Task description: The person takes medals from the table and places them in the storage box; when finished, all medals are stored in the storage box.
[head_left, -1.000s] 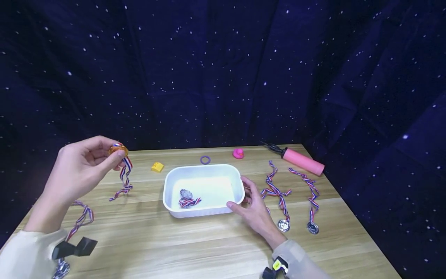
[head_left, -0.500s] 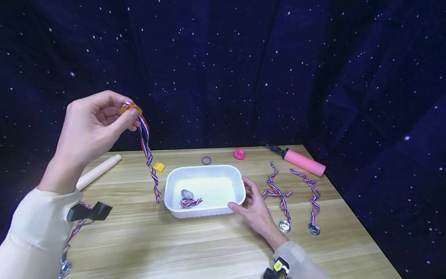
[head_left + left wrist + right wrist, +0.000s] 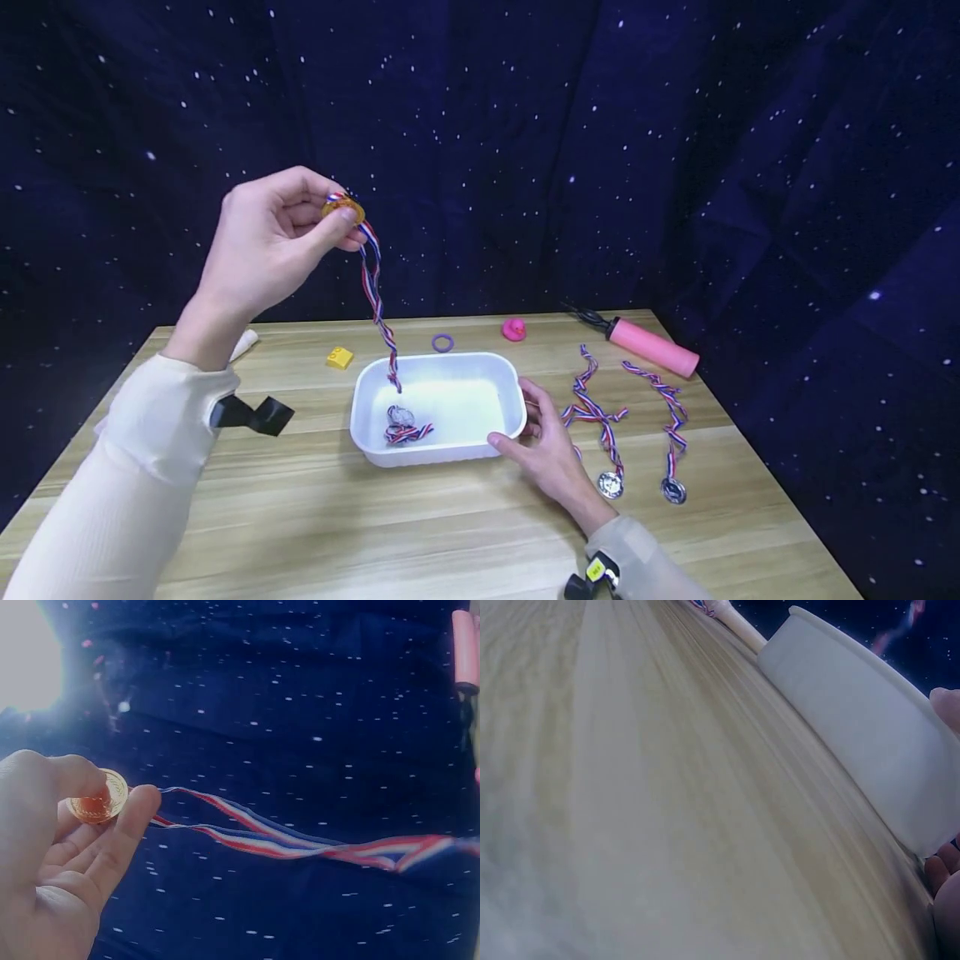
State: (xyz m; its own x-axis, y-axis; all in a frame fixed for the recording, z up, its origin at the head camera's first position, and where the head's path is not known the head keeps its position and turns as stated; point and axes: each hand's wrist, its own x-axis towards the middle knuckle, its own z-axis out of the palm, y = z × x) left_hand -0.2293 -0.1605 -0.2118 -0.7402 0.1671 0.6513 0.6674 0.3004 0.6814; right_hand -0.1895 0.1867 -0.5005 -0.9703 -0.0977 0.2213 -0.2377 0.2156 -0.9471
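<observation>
A dark starry backdrop (image 3: 480, 150) hangs behind a wooden table (image 3: 300, 517). The left hand (image 3: 273, 233) pinches a gold medal (image 3: 114, 796), its striped ribbon (image 3: 377, 304) dangling over the white tray (image 3: 442, 455), whose right end the right hand (image 3: 547, 454) grips. One silver medal (image 3: 401, 417) already lies inside; the gold one is not yet in, and a second silver medal (image 3: 611, 484) and third silver medal (image 3: 673, 490) lie outside, rightward.

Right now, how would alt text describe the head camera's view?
A person's left grip holds up a gold medal, its striped ribbon dangling toward a white tub with a silver medal inside, while the right grip holds the tub's right end. Two more silver medals lie to the right on the wooden table, against a dark starry curtain.
</observation>
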